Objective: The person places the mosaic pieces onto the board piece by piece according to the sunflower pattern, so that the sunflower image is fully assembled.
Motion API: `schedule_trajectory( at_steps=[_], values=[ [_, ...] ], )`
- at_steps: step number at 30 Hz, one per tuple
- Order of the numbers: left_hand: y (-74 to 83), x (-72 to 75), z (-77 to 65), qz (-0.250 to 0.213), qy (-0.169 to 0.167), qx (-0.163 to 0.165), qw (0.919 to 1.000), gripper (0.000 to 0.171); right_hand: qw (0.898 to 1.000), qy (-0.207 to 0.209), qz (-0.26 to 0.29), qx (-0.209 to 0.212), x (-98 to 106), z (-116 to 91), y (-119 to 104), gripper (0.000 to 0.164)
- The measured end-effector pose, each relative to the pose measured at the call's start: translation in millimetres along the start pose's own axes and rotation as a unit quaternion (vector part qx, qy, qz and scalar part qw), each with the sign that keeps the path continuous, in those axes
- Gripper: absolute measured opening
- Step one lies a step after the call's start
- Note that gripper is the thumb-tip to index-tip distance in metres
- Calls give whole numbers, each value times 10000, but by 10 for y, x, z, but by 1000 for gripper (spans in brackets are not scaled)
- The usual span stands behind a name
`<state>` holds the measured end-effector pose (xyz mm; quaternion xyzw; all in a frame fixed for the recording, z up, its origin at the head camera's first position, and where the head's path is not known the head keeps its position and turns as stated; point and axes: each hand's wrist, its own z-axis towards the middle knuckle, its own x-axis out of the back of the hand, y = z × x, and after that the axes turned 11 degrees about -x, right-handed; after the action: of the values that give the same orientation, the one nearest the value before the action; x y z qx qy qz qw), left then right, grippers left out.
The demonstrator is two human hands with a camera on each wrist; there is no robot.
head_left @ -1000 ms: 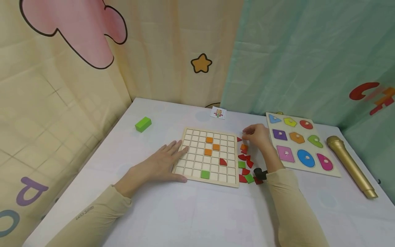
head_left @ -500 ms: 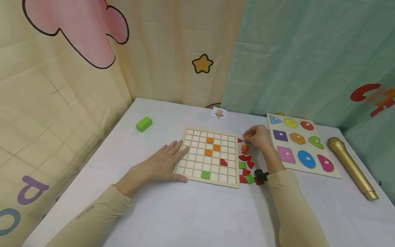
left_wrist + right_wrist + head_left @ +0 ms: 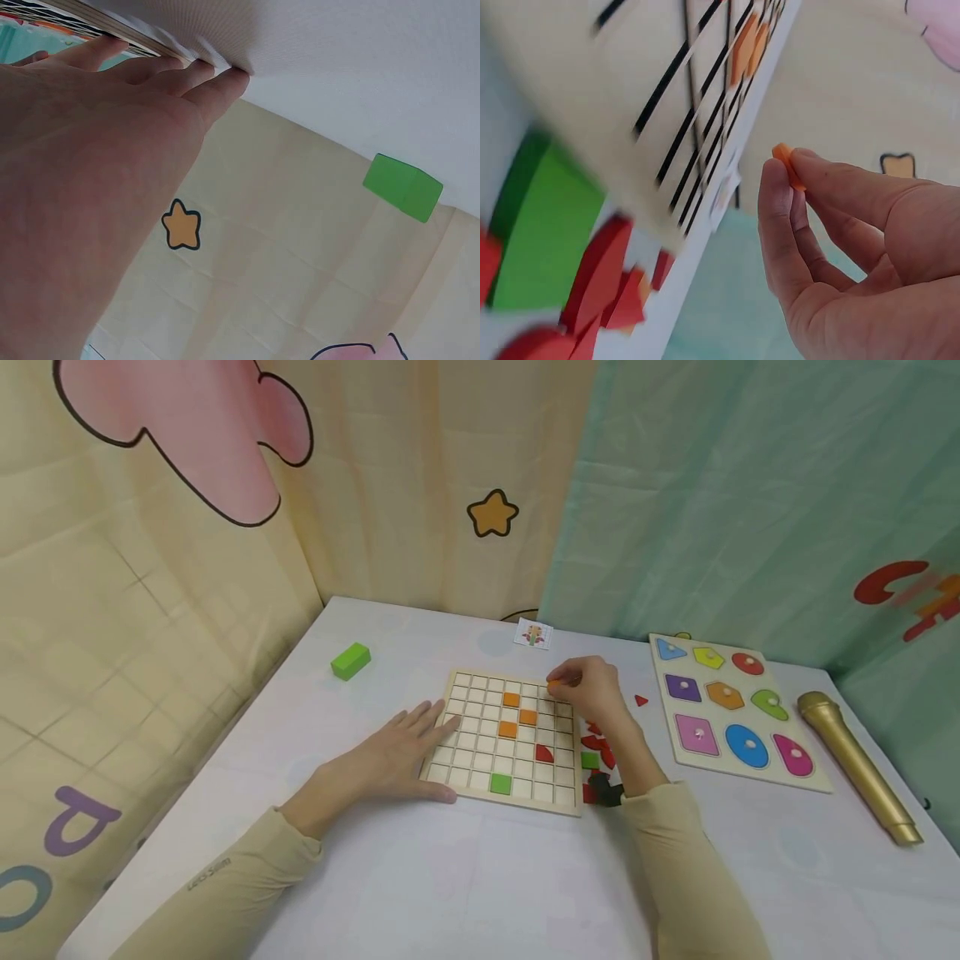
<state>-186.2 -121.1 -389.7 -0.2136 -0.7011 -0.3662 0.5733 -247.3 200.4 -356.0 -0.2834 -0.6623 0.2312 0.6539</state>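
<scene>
A wooden grid board [image 3: 517, 807] lies on the table with orange, red and green tiles in some of its squares. My left hand [image 3: 393, 756] rests along the board's left edge, fingers straight and spread. Over the board's upper right corner, my right hand [image 3: 592, 689] pinches a small orange tile [image 3: 787, 165] between thumb and fingertips, raised above the squares. Loose red tiles [image 3: 597, 745] and a green tile [image 3: 590, 761] lie along the board's right side, partly hidden by the right wrist. A small red triangular tile [image 3: 641, 700] lies apart, farther right.
A shape puzzle board [image 3: 708, 718] with knobbed pieces lies at the right, beside a gold microphone [image 3: 855, 764]. A green block [image 3: 350, 661] sits at the back left. A small patterned card [image 3: 533, 633] lies near the back edge. Curtains surround the table.
My right hand has lifted the orange tile from beside the board and moved left over its upper right corner. The small red triangular tile lies farther right. The left hand stays put.
</scene>
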Motion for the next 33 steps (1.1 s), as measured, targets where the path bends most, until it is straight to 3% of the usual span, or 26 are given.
schedule_trajectory(
  at_steps=[9, 27, 33],
  values=[
    [-2, 3, 13, -20, -19, -3, 10000, 115, 9982, -435, 159, 370, -194, -99, -206, 13],
    [-4, 8, 12, -84, 14, -3, 10000, 114, 9958, -717, -245, 518, -376, -103, -216, 8],
    [-4, 3, 5, -86, 28, 12, 10000, 114, 9961, -725, -128, 483, -390, -106, -225, 9]
  ],
)
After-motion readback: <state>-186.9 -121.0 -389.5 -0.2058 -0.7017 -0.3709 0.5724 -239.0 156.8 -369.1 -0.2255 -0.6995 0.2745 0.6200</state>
